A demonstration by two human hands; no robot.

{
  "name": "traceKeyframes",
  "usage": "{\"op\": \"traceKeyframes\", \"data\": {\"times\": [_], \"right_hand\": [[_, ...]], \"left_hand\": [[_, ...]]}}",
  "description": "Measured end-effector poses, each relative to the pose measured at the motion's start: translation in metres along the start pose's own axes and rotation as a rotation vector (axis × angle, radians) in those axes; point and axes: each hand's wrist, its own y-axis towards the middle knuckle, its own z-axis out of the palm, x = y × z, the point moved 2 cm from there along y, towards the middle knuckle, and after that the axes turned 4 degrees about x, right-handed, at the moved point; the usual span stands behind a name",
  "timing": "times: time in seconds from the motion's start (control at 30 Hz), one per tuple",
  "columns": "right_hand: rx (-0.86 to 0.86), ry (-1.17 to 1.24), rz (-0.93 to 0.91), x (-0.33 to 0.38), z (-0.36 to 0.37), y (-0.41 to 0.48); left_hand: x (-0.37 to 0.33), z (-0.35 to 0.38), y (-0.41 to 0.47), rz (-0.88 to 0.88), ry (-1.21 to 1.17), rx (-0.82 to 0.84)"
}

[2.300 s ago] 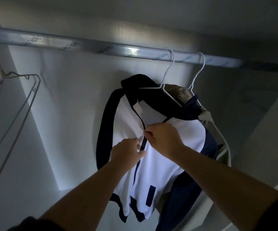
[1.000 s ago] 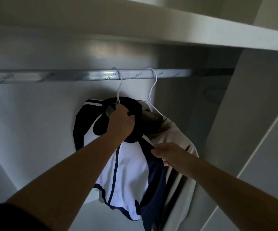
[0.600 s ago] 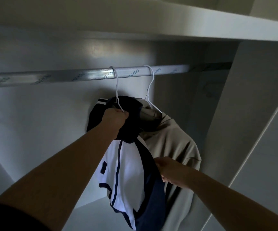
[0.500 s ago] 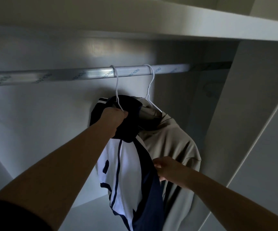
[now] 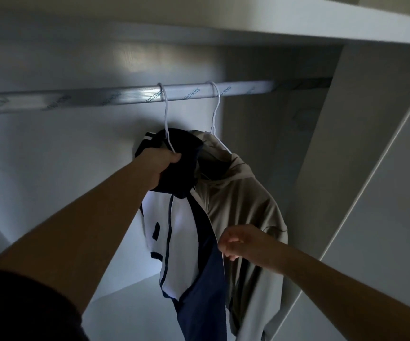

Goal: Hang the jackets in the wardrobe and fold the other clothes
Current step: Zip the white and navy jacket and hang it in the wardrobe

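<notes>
A white and navy jacket point(image 5: 179, 237) hangs from a white wire hanger point(image 5: 165, 112) on the wardrobe's metal rail point(image 5: 100, 98). My left hand point(image 5: 161, 166) grips its dark collar at the hanger's neck. My right hand point(image 5: 238, 242) is lower down at the jacket's navy edge, fingers curled; whether it still pinches the fabric I cannot tell. Right behind hangs a beige hooded jacket point(image 5: 245, 205) on a second white hanger point(image 5: 215, 107).
A white shelf point(image 5: 272, 23) runs above the rail. The wardrobe's side panel point(image 5: 346, 168) stands close on the right, with a door edge point(image 5: 383, 230) in front of it. The back wall point(image 5: 51, 168) and floor of the wardrobe are on the left.
The zip was being handled earlier; since then my left hand moved up to the collar and my right dropped to the jacket's side. The jacket has turned edge-on, towards the beige one.
</notes>
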Motion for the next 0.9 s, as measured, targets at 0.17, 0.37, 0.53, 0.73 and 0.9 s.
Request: {"op": "traceKeyframes", "data": {"times": [0.17,0.37,0.53,0.73,0.9], "right_hand": [[-0.138,0.068,-0.072,0.006,-0.003,-0.011],[-0.475,-0.307,-0.348,0.03,0.002,-0.042],[-0.423,-1.001,-0.37,0.032,0.031,-0.043],[-0.741,-0.644,-0.231,0.04,0.015,-0.02],[-0.659,-0.664,-0.004,0.042,0.006,0.016]], "left_hand": [[0.001,-0.003,0.0,0.085,0.068,-0.088],[-0.001,0.014,-0.001,0.149,0.157,-0.194],[0.0,0.023,-0.004,0.109,0.055,-0.123],[0.004,0.021,-0.001,0.138,0.047,-0.107],[0.006,0.02,-0.004,0.176,-0.044,-0.11]]}}
